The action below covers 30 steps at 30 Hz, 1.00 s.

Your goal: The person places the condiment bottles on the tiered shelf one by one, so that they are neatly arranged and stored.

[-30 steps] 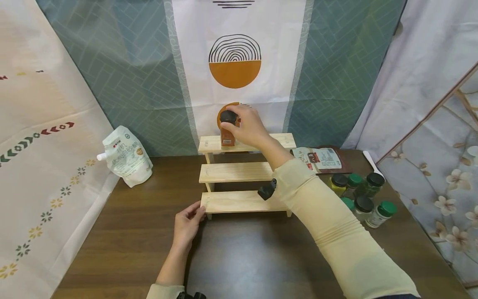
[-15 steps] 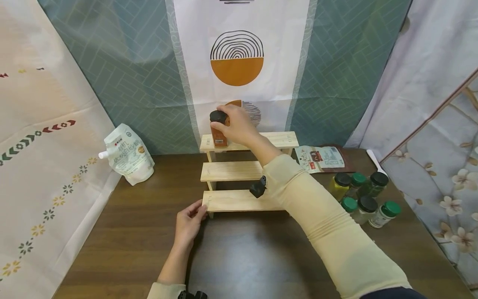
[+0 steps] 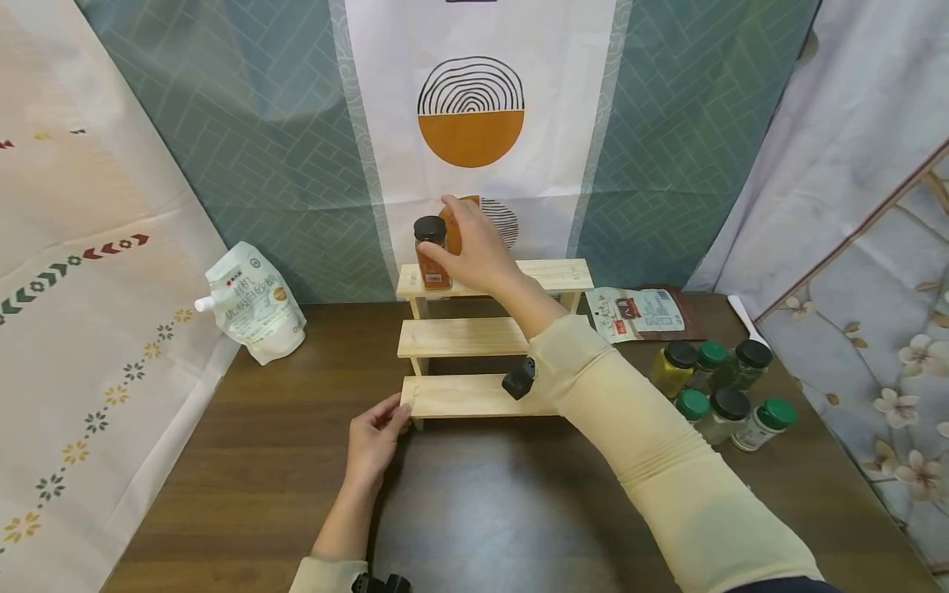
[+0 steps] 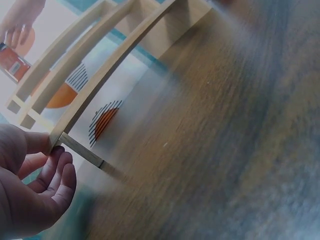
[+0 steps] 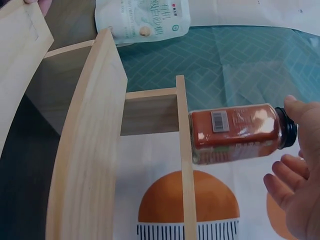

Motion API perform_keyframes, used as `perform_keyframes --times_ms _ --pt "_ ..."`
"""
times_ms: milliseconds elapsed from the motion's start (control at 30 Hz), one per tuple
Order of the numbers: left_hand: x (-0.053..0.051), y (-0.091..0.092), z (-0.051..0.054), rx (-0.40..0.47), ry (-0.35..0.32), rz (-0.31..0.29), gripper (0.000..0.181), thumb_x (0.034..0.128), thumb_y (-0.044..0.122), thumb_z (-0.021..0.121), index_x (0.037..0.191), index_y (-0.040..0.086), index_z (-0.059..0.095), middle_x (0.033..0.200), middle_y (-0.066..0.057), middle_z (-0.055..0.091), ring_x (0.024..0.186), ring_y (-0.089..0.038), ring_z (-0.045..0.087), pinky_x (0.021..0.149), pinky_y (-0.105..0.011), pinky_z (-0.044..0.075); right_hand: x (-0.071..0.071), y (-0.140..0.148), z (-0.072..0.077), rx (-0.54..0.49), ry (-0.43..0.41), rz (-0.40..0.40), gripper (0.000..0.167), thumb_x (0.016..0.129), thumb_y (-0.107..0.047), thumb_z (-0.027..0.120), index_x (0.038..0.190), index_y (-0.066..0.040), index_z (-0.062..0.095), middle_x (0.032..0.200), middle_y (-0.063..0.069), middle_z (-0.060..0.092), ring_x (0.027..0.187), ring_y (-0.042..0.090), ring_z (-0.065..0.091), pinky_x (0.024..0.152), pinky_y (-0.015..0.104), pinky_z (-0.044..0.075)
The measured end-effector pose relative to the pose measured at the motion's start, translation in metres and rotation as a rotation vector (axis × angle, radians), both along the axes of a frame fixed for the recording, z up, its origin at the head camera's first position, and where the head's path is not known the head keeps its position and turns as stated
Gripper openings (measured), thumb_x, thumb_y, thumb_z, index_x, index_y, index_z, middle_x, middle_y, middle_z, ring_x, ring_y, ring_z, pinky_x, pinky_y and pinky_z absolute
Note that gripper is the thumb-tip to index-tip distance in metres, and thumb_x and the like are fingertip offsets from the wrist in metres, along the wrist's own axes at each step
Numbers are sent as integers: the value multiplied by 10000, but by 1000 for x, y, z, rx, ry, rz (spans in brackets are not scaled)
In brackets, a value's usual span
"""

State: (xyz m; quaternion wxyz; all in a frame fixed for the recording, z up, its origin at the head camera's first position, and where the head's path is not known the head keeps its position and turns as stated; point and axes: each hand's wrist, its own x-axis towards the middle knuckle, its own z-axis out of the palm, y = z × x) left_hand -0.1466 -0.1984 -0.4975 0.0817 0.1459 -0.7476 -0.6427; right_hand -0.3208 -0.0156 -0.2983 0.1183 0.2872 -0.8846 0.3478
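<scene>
A three-step wooden rack (image 3: pixel 474 397) stands on the table. On its top step, toward the left end, a jar of red contents with a black lid (image 3: pixel 432 268) is upright. My right hand (image 3: pixel 482 251) is beside the jar, fingers spread off the lid and thumb by its near side; in the right wrist view the thumb of the hand (image 5: pixel 305 165) is at the lid of the jar (image 5: pixel 235 132). With thumb and fingers, my left hand (image 3: pixel 373 441) pinches the left end of the bottom step, as the left wrist view of the hand (image 4: pixel 35 185) also shows.
A white spouted pouch (image 3: pixel 255 305) leans at the back left. Behind the rack's right side lies a brown and white packet (image 3: pixel 641 315), with a white spoon (image 3: pixel 745 319) beyond. Several capped jars (image 3: pixel 730 405) stand at the right. Patterned cloth hangs behind.
The jar has shifted left along the top step with my right hand, whose fingers have since spread away from the lid. My left hand keeps its hold on the rack.
</scene>
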Motion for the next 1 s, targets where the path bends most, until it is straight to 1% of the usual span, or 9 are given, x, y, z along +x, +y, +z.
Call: perform_keyframes --times_ms 67,167,300,467,667,800,1000 --pt "0 0 0 0 1 3 300 980 93 685 1242 -54 684 971 -163 719 853 -262 697 721 -222 578 2 5 -2 7 1 -17 738 966 -424 682 1542 -82 372 1448 103 499 1333 265 465 1126 428 390" --pt "0 0 -1 -3 1 7 303 978 95 689 1240 -56 685 966 -157 718 848 -253 697 721 -223 578 6 12 -5 -2 -2 -24 708 971 -416 679 1530 -89 394 1447 85 514 1334 251 481 1123 418 397" --pt "0 -1 -1 -2 0 7 304 975 92 692 1238 -60 684 952 -143 711 835 -234 690 720 -222 577 12 23 -11 -27 0 -10 687 974 -389 684 1511 -61 408 1386 99 554 1275 251 529 1080 413 433" --pt "0 -1 -1 4 2 8 300 972 86 695 1232 -62 687 935 -137 705 818 -221 685 707 -214 574 20 36 -17 -40 9 -18 681 973 -361 689 1511 -49 410 1381 124 565 1293 277 517 1096 449 411" --pt "-1 -1 -1 4 5 5 298 974 83 690 1233 -65 685 946 -145 714 803 -198 680 705 -219 574 30 50 -22 -37 30 -28 674 973 -331 694 1514 -45 412 1408 123 557 1308 268 513 1104 442 411" --pt "-1 -1 -1 -1 8 5 297 974 77 688 1233 -69 683 955 -153 718 785 -170 676 697 -205 569 37 58 -28 -50 27 -21 667 960 -304 716 1503 -43 429 1379 130 572 1285 286 524 1075 449 434" --pt "-1 0 -2 -4 13 10 290 973 66 687 1229 -71 685 955 -155 719 765 -142 672 697 -208 573 46 70 -36 -44 36 -13 659 962 -305 713 1501 -48 437 1350 144 592 1259 291 543 1034 457 468"
